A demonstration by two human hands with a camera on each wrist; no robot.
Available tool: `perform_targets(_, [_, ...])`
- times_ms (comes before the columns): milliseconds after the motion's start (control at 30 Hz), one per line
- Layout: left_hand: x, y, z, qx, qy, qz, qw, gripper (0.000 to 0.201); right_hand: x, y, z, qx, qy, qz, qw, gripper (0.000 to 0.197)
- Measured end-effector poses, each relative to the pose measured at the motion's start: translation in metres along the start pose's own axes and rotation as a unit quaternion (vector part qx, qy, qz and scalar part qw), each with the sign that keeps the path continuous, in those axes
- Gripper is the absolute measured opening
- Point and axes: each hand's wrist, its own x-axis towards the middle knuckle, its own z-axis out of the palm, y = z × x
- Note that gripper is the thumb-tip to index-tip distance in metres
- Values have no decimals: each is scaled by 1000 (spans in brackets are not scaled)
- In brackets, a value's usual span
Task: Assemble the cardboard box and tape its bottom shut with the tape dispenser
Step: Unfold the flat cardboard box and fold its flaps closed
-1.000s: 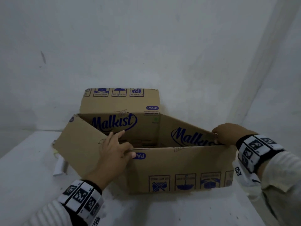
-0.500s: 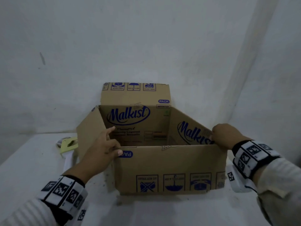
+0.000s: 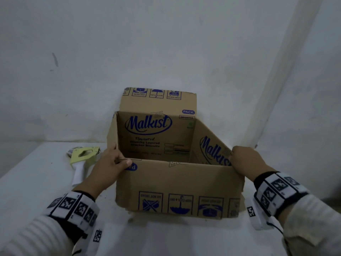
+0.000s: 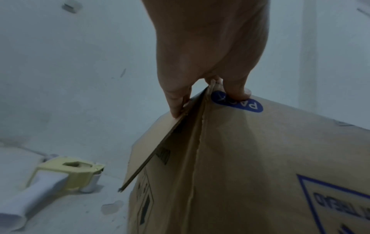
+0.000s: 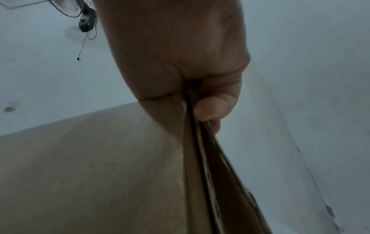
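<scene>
A brown cardboard box [image 3: 177, 183] printed "Malkist" stands on the white surface with its upper side open and its far flap raised. My left hand [image 3: 112, 163] grips the near left corner, thumb on the front panel [image 4: 240, 158] and fingers on the side flap. At the near right corner my right hand [image 3: 245, 159] pinches the doubled cardboard edge [image 5: 200, 142]. The yellow tape dispenser [image 3: 83, 159] with a white handle lies on the surface left of the box; it shows in the left wrist view too [image 4: 60, 174].
White walls rise close behind the box and on the right, meeting in a corner [image 3: 287, 71]. The white surface [image 3: 36, 182] runs out to the left and in front of the box. A dark fan-like object with a dangling cord [image 5: 84, 19] shows in the right wrist view.
The box has gone from a skewed, half-flattened shape to a squared one. Its left side swung in and my left hand followed it, uncovering the tape dispenser. My right hand kept its hold.
</scene>
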Motion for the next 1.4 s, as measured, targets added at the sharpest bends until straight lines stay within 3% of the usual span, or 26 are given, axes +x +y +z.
perform_targets(200, [-11,-4,-11,31,12,22,999,32,0,8,1,98,24,24,995,10])
perform_targets(433, [-30,8,3,-34,69,-33,997,18,-10,17,15,248,49,29,967,21])
perform_targets(633, [-39,16,13,-24,101,-71,992,17,-25,18,17,244,50,12,969,34])
perform_targets(700, [-43,23,15,-45,120,-89,988,7,-31,11,14,178,53,6,983,37])
perform_targets(800, [-48,29,20,-92,134,-109,981,40,-51,-13,4,82,74,-16,994,40])
perform_targets(900, [-53,30,20,-145,148,-126,970,57,-75,-51,-1,74,51,-115,989,43])
perform_targets(1000, [-54,28,17,-151,156,-140,966,57,-85,-93,7,51,25,-189,980,41])
perform_targets(1100, [-57,27,13,-139,177,-170,959,31,-87,-136,13,53,11,-222,974,41])
perform_targets(1133, [-57,24,12,-144,168,-180,958,32,-87,-150,15,57,9,-231,971,42])
perform_targets(1267, [-50,6,7,-205,75,-216,952,67,-81,-204,23,87,38,-280,955,37])
perform_targets(1400, [-43,-2,-2,-309,31,-215,926,57,-77,-242,27,127,84,-297,943,29])
